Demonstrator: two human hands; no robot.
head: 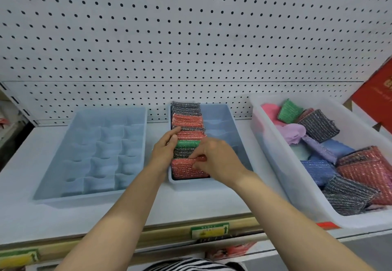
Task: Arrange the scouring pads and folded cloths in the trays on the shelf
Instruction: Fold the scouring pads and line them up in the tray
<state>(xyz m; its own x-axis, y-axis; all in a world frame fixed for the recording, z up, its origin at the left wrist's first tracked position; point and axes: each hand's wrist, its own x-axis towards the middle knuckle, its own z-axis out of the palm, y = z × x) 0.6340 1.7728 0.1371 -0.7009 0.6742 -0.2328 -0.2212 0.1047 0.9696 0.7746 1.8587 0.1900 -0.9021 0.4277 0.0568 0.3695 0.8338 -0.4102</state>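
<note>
Scouring pads are standing on edge in a tight row down the left column of the middle tray, likely so more fit and each colour shows. At the far left, a divided blue tray is sitting on the shelf, its cells showing. The person's left hand is lying with fingers nearly straight against the row's left side, seemingly bracing it so the pads are not toppling. The right hand is pinching the top edge of the nearest red pad, apparently seating it at the row's front end. Further right, a white bin is holding loose pads and crumpled cloths, the supply within reach. White pegboard is backing the shelf, a red box is leaning at the right edge, and a yellow-green price label is hanging on the shelf's front lip.
</note>
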